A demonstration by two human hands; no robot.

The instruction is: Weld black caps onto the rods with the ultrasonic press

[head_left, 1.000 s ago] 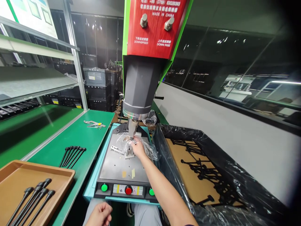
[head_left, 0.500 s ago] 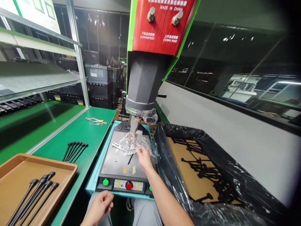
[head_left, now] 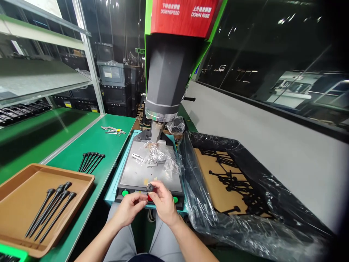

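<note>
My right hand (head_left: 163,203) pinches a black round-headed rod (head_left: 149,187) over the front panel of a press, its head turned up towards me. My left hand (head_left: 131,207) meets it from the left, thumb and fingers drawn together at the rod just below the head. The rest of the rod is hidden by my fingers. Behind them is the press's metal plate (head_left: 133,174), where crumpled clear plastic film (head_left: 158,154) lies around the fixture, under the metal horn (head_left: 156,133).
Left, a brown tray (head_left: 35,169) holds several black rods (head_left: 58,203); more rods (head_left: 91,160) and pliers (head_left: 111,130) lie on the green bench. Green buttons (head_left: 125,193) flank my hands. Right, a box lined with black plastic (head_left: 196,196) holds many loose rods (head_left: 231,182).
My right hand has drawn back from the fixture with a black rod. My left hand has risen from my lap to join it. The view has tilted down.
</note>
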